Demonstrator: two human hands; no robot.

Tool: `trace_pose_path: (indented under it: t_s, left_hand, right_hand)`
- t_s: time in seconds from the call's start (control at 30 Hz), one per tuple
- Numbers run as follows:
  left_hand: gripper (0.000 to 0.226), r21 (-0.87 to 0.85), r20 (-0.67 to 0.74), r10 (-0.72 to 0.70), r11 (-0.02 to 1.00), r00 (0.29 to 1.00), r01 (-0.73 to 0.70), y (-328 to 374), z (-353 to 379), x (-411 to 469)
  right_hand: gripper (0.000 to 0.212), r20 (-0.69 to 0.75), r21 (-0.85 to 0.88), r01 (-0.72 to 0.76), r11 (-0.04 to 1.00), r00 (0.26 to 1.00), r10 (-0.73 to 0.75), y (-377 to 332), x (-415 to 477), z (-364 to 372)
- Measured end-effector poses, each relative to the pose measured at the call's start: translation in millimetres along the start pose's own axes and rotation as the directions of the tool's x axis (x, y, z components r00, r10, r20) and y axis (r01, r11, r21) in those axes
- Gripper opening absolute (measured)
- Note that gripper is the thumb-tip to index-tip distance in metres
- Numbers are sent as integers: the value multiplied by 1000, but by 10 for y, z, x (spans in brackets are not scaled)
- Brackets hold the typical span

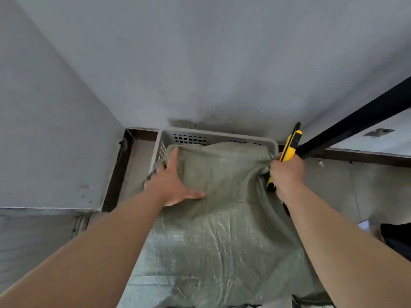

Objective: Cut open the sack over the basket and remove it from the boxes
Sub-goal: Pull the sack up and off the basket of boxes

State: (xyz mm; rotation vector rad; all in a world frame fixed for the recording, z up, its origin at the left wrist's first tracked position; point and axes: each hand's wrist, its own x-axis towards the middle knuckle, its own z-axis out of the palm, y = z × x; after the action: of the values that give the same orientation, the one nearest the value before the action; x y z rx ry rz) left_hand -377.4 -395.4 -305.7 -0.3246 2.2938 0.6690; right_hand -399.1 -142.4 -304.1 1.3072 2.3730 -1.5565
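A grey-green woven sack (222, 218) lies draped over a grey plastic basket (213, 136) that stands against the wall. The sack hides whatever is inside it. My left hand (171, 185) lies on the sack's far left corner, fingers curled around a fold of the fabric. My right hand (287, 172) is clenched on a yellow and black utility knife (289, 147) together with a bunched corner of the sack at the basket's right rim. The knife's top end points up and away; its blade is hidden.
Grey walls meet in a corner behind and to the left of the basket. A black bar (355, 123) slants across on the right, close to the knife. Pale floor lies to the right, with a dark object (395, 238) at the right edge.
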Motion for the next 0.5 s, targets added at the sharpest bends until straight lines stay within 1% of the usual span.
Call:
trace_pose_path:
  t_s: [0.03,0.07,0.1,0.13,0.17,0.23,0.27,0.3,0.37,0.43,0.5]
  left_hand:
    - [146,43,-20,-40,998,999,41,-27,30,-5]
    - [145,46,-44,-79,996,996,81,-60,63,8]
    - [136,31,-55,-113,993,992,114,-71,70,2]
    - [118,28,-66,-123,992,990,125,-87,58,16]
    - [92,41,-79,-105,993,991,108,-99,31,37]
    - [43,47,-112,-26,998,993,31,-90,-42,54]
    - [26,41,-144,10,999,989,-4,-68,-80,55]
    - [16,29,-187,39,999,982,-34,-42,-102,65]
    - [9,-58,-294,33,997,955,-52,-9,-96,109]
    - [14,-191,-374,-46,981,926,-28,15,-81,143]
    - [20,-263,-398,-108,965,911,0,16,-65,181]
  right_hand:
    - [20,7,-16,2,1000,1000,-2,12,-9,12]
    - [20,13,-26,2,1000,1000,-1,33,-17,25]
    - [20,14,-25,0,1000,1000,1,51,-27,31]
    - [19,12,-19,0,1000,1000,0,65,-35,32]
    - [18,10,-16,4,1000,1000,-4,74,-31,26]
    - [18,7,-24,26,999,1000,-26,77,-11,10]
    - [20,15,-29,41,999,999,-40,74,3,-3]
    - [19,34,-43,55,998,998,-53,74,16,-20]
    - [15,125,-101,70,992,991,-57,85,8,-78]
    - [18,270,-150,78,986,962,-35,110,-38,-160]
    - [24,389,-257,114,960,921,-6,162,-110,-271]
